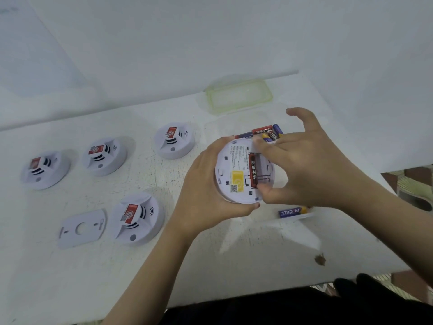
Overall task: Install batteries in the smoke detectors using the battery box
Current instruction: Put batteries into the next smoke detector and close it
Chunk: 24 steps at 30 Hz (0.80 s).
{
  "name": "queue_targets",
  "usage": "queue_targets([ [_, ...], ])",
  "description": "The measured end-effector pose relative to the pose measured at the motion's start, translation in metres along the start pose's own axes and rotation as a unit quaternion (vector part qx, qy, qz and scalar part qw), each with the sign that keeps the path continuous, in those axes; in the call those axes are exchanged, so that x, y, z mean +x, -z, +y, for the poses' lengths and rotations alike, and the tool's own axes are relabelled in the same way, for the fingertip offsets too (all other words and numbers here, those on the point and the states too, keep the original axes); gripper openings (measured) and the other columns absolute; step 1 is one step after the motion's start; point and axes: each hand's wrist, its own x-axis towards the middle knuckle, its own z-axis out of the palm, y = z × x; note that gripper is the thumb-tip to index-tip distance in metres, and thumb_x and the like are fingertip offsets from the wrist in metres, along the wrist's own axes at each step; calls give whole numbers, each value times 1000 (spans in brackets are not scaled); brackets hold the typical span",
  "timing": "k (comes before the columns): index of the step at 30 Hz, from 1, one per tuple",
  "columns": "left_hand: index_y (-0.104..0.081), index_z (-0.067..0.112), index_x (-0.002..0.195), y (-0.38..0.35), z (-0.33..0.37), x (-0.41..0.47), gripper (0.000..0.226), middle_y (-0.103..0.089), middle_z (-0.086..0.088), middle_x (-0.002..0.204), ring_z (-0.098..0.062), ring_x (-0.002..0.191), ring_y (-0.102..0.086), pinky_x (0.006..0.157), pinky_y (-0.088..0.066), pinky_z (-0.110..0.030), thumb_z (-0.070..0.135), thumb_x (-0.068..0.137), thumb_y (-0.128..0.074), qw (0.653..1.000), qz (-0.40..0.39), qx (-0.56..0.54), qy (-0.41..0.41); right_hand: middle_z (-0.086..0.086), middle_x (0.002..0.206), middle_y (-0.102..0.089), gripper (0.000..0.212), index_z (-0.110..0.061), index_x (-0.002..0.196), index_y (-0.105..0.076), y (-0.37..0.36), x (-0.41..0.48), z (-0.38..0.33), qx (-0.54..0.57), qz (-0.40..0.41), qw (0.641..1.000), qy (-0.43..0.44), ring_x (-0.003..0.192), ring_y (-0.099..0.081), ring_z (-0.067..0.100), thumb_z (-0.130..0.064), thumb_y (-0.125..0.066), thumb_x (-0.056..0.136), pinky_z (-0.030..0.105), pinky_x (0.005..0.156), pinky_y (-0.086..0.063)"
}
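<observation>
Pinching a red battery (253, 171) at both ends with the right hand (302, 165), down in the slot (263, 177). Gripping the white smoke detector (234, 170) round its edge with the left hand (206, 184), back side up, over the table (234, 266). Underneath and behind, more batteries (269, 133) in the clear battery box (302, 216). Off left, four other detectors (174, 143) and a flat plate (82, 228). Farther back, the lid (239, 96).

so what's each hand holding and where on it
The left hand grips the upturned smoke detector by its rim. The right hand pinches the red battery at its two ends.
</observation>
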Motion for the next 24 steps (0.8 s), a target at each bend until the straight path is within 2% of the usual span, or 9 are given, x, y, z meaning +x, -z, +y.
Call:
queue_targets([
  [5, -40, 42, 128, -1, 2, -1, 91, -56, 26, 115, 1, 106, -58, 87, -46, -13, 34, 52, -89, 1000, 12, -16, 7, 4, 58, -65, 56, 7, 99, -66, -1, -1, -1, 7, -10, 1000, -2, 53, -61, 25, -40, -51, 74, 55, 108, -26],
  [9, -45, 39, 128, -3, 2, -5, 89, -60, 17, 118, -11, 110, -61, 90, -52, -31, 36, 51, -89, 998, 4, -56, 19, 3, 48, -60, 38, -4, 86, -72, 1, 1, 2, 11, -22, 1000, -16, 45, -56, 24, -30, -46, 78, 51, 110, -23],
  [13, -43, 42, 129, -4, 2, -7, 89, -62, 13, 119, -16, 110, -62, 88, -54, -38, 35, 51, -87, 997, 14, -67, 34, 2, 55, -65, 42, -7, 86, -71, 3, -1, 3, 17, -55, 998, -11, 54, -63, 23, -40, -46, 79, 44, 112, -16],
  [19, -45, 33, 131, -2, 1, -8, 90, -61, 13, 120, -15, 110, -62, 87, -54, -40, 40, 51, -85, 998, 0, -60, 34, 2, 61, -67, 50, -5, 94, -69, 8, -2, 4, 30, -78, 996, 3, 61, -66, 23, -48, -50, 76, 44, 113, -15],
  [22, -45, 35, 131, -1, 2, -8, 89, -60, 14, 119, -15, 109, -62, 87, -54, -40, 41, 51, -85, 998, 0, -59, 28, 2, 56, -64, 49, -5, 89, -70, 9, -1, 1, 23, -91, 996, 4, 56, -63, 23, -48, -52, 75, 45, 113, -16],
  [24, -45, 42, 128, 0, 3, -7, 87, -61, 15, 118, -14, 109, -62, 87, -54, -38, 41, 51, -84, 998, -1, -60, 23, 1, 52, -61, 49, -4, 86, -69, 9, 0, 0, 13, -102, 995, 5, 51, -60, 24, -47, -51, 74, 45, 114, -15],
])
